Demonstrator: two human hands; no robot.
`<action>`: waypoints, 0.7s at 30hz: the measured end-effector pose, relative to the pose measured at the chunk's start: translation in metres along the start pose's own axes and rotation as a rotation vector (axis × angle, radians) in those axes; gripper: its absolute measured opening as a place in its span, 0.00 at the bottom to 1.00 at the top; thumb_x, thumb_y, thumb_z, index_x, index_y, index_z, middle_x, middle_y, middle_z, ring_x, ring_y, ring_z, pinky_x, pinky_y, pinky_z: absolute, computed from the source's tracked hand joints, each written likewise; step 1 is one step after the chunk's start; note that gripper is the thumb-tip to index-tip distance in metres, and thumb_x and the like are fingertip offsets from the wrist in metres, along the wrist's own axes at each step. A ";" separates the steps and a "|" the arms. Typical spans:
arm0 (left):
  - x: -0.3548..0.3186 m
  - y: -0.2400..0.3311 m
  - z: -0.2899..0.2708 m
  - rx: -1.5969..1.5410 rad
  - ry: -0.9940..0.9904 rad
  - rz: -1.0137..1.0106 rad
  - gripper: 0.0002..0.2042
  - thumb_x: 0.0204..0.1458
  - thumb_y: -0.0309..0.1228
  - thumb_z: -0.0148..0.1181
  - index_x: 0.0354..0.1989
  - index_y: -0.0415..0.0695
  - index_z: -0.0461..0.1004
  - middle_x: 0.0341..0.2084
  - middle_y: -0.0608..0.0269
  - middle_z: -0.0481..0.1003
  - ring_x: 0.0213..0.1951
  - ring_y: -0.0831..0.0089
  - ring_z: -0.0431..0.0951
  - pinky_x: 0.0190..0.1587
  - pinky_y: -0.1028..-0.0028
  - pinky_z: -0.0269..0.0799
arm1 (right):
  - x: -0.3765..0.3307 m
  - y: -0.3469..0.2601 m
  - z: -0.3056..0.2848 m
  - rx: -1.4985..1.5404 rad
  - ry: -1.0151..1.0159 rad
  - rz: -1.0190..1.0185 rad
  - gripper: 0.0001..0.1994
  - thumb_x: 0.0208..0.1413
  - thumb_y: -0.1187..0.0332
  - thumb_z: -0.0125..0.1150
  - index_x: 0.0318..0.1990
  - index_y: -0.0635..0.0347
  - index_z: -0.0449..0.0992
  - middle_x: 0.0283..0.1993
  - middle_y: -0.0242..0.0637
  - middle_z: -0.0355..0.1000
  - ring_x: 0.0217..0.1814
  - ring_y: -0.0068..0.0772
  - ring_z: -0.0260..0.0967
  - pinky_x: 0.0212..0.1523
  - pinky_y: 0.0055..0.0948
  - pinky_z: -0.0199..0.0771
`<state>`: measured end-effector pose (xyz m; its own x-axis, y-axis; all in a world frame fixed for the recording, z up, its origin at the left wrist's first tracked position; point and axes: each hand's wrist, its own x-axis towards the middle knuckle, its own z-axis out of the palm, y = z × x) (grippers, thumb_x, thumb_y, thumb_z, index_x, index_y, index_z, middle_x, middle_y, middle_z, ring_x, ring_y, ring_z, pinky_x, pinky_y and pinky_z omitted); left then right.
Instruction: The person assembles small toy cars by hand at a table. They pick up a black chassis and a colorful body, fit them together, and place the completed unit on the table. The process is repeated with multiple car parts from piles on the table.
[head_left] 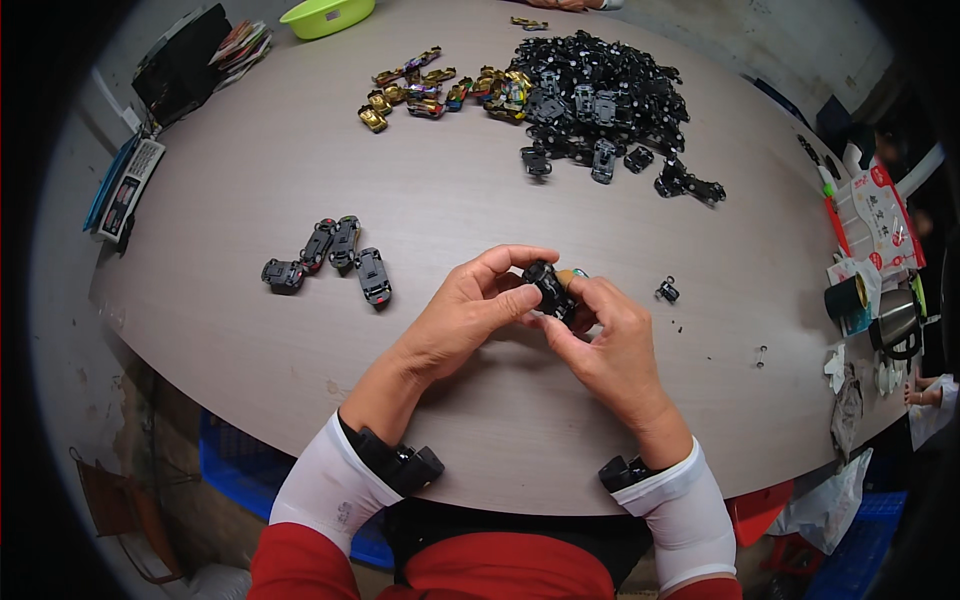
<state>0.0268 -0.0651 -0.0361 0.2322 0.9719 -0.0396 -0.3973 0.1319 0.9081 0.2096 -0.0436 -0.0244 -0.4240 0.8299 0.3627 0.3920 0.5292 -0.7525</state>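
Observation:
Both hands meet over the middle of the brown table [300, 180] around one small black toy car [550, 287]. My left hand [470, 310] pinches its left end with thumb and fingers. My right hand [605, 340] grips it from the right and below; a bit of gold shell shows behind the fingers. Several assembled dark toy cars [335, 260] lie in a row to the left of my hands. A loose black wheel part [668, 291] rests just right of my right hand.
A big heap of black chassis parts [600, 100] lies at the far side, with gold and coloured car shells [440, 90] left of it. A green bowl [326, 15], a calculator [128, 185], a metal mug [897, 320] and packets [875, 215] sit near the edges. Blue crates [235, 470] stand below the table.

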 end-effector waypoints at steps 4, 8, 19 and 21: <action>0.000 -0.001 -0.007 0.045 -0.049 -0.012 0.17 0.57 0.27 0.58 0.54 0.40 0.67 0.41 0.65 0.73 0.41 0.81 0.72 0.46 0.79 0.71 | 0.001 -0.002 0.000 0.057 -0.026 -0.005 0.14 0.46 0.73 0.66 0.41 0.68 0.75 0.31 0.39 0.72 0.25 0.29 0.73 0.26 0.25 0.74; 0.000 -0.005 -0.006 0.040 -0.026 0.039 0.17 0.57 0.29 0.59 0.53 0.40 0.67 0.42 0.64 0.72 0.43 0.80 0.72 0.47 0.77 0.71 | 0.000 -0.004 0.001 0.087 0.001 0.008 0.14 0.46 0.73 0.66 0.41 0.68 0.75 0.31 0.39 0.72 0.25 0.29 0.73 0.26 0.25 0.75; 0.000 0.004 0.006 0.055 -0.003 -0.037 0.16 0.58 0.28 0.56 0.54 0.39 0.67 0.44 0.64 0.72 0.46 0.77 0.72 0.51 0.76 0.70 | -0.003 0.008 0.001 -0.112 0.092 -0.065 0.16 0.43 0.71 0.67 0.41 0.66 0.75 0.32 0.41 0.72 0.28 0.38 0.73 0.28 0.30 0.74; 0.002 -0.005 0.007 -0.056 0.059 -0.030 0.15 0.57 0.27 0.57 0.52 0.39 0.68 0.44 0.64 0.72 0.45 0.77 0.72 0.50 0.76 0.70 | -0.002 0.003 0.002 -0.104 0.104 -0.030 0.16 0.43 0.71 0.67 0.42 0.66 0.74 0.32 0.41 0.72 0.29 0.39 0.73 0.29 0.31 0.73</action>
<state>0.0352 -0.0651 -0.0379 0.1921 0.9770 -0.0923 -0.4401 0.1699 0.8817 0.2101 -0.0434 -0.0285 -0.3522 0.8242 0.4434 0.4650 0.5653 -0.6814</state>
